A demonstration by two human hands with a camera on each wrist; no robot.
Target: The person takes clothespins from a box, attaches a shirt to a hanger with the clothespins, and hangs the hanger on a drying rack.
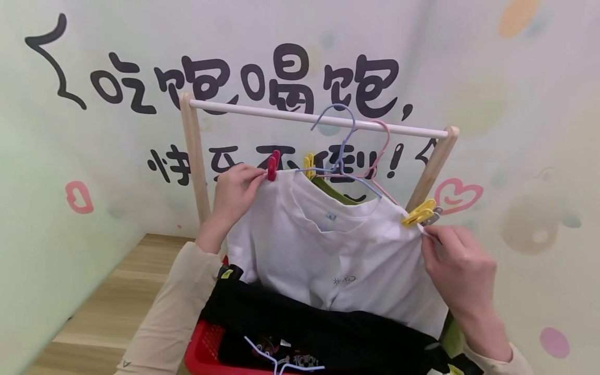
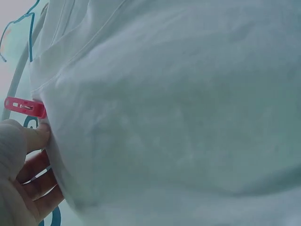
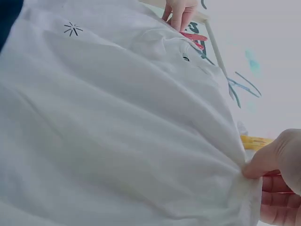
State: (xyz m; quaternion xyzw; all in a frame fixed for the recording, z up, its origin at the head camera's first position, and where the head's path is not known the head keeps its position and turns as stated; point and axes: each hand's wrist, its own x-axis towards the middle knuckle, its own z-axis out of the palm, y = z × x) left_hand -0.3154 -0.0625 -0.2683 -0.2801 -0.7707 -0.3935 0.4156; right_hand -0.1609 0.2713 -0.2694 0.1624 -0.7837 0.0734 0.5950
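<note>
A white T-shirt (image 1: 300, 250) hangs on a blue hanger (image 1: 346, 135) hooked at the white rail. My left hand (image 1: 236, 192) pinches the shirt at the left shoulder, just beside a red clothespin (image 1: 273, 165). At the other shoulder my right hand (image 1: 461, 265) pinches the cloth next to a yellow clothespin (image 1: 419, 213). A grey clothespin (image 1: 432, 215) shows just behind the yellow one. The left wrist view has the thumb (image 2: 38, 136) on the shirt's front face. In the right wrist view the cloth (image 3: 141, 117) draws into folds toward the right thumb.
The drying rack has wooden posts (image 1: 196, 161) and a white rail (image 1: 262, 111). Behind the shirt are a pink hanger (image 1: 382, 146), a green garment (image 1: 330, 190) and another yellow clothespin (image 1: 308, 164). Black clothing (image 1: 300, 320) lies over a red basket (image 1: 202, 346), with a light-blue hanger (image 1: 276, 360) in front.
</note>
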